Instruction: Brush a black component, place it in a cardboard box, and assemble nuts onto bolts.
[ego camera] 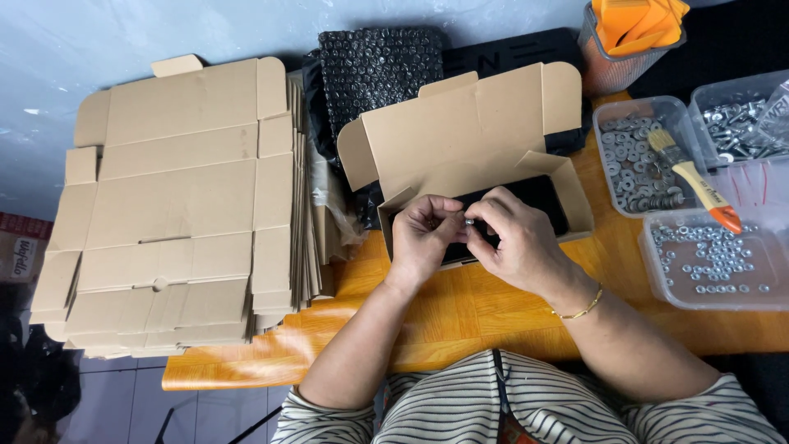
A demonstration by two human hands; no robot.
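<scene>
My left hand (422, 236) and my right hand (514, 236) meet over the front edge of an open cardboard box (477, 123) with a black inside. Both pinch a small silver metal piece (469, 221) between the fingertips. The right wrist wears a thin gold bracelet (578, 310). What the fingers cover of the piece is hidden.
A stack of flat cardboard box blanks (177, 205) lies at the left. Black bubble wrap (378, 62) sits behind the box. At the right stand clear tubs of washers (637, 156), nuts (715, 259) and bolts (735, 119), a brush (699, 185) across them, and a mesh basket (629, 33) with orange pieces.
</scene>
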